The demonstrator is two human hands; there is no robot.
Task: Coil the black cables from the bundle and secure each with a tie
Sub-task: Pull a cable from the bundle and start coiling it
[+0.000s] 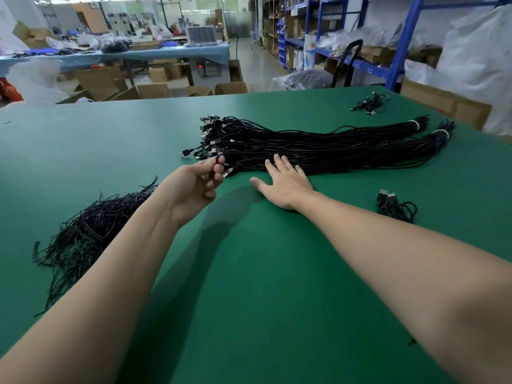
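Left hand (pixel 194 187) pinching cable (pixel 221 156), right hand (pixel 285 181) flat

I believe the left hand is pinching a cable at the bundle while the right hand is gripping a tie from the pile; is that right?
Not quite. The head view shows that the right hand grips nothing: it lies flat, fingers straight, on the bundle. The left hand does pinch a cable at the bundle.
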